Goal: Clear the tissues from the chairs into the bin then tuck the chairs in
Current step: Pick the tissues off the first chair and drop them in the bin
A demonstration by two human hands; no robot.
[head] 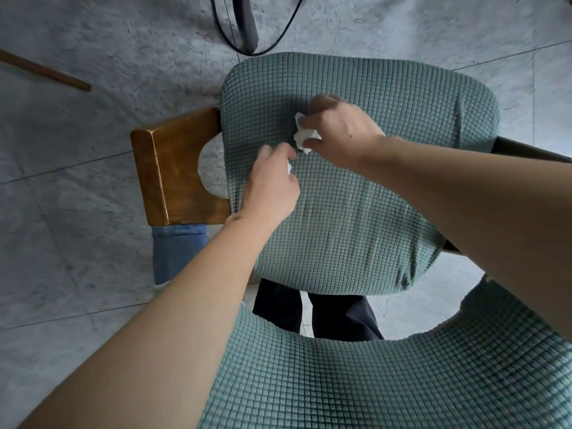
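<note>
Both hands work over the green quilted seat (356,196) of a chair. The right hand (337,128) has its fingers (312,120) curled down around a crumpled white tissue (305,138), which bulges out just below and between those fingers and lies against the seat cover. The left hand (272,184) sits just below and to the left of the right hand's fingers, its own fingers bent inward; a small sliver of white, a second tissue scrap (289,168), shows at the inner edge of its palm, so it appears to be pinching that piece, though most of the scrap is hidden by the hand. The fingertips of the two hands are close together, nearly touching beside the larger tissue. To the left of the left hand's fingers runs the brown wooden backrest (173,168) of the chair, with a blue cloth (178,252) below it. Nearer the camera, under both forearms, curves a second green quilted cover (371,382). Beyond the fingers, on the grey floor (93,134), lie black cables (278,35) and a thin wooden stick (46,71).
</note>
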